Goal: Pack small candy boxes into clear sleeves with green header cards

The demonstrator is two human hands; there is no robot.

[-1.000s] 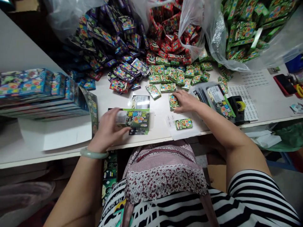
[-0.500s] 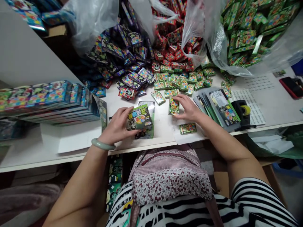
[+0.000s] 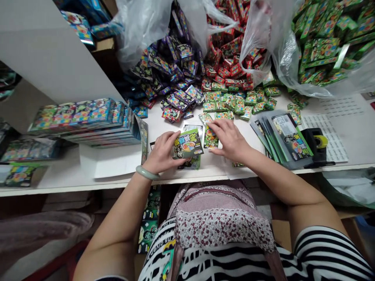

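My left hand (image 3: 162, 153), with a pale green bangle at the wrist, is closed on a larger green printed box (image 3: 188, 143) and holds it tilted above the white table (image 3: 111, 175). My right hand (image 3: 230, 139) pinches a small green packet (image 3: 209, 138) right beside that box's open side. More small green packets (image 3: 234, 102) lie loose just behind the hands. A flat card or packet (image 3: 191, 162) lies under the held box.
Heaps of purple (image 3: 172, 74), red (image 3: 228, 58) and green packets (image 3: 325, 43) spill from clear plastic bags at the back. A stack of flat blue boxes (image 3: 88, 119) stands left. Flattened green boxes (image 3: 281, 136), a tape dispenser (image 3: 318, 144) and label sheets (image 3: 331, 128) lie right.
My left hand lifted the green box off the table and tilted it. My right hand picked up a small green packet and brought it left to the box. The view shifted.
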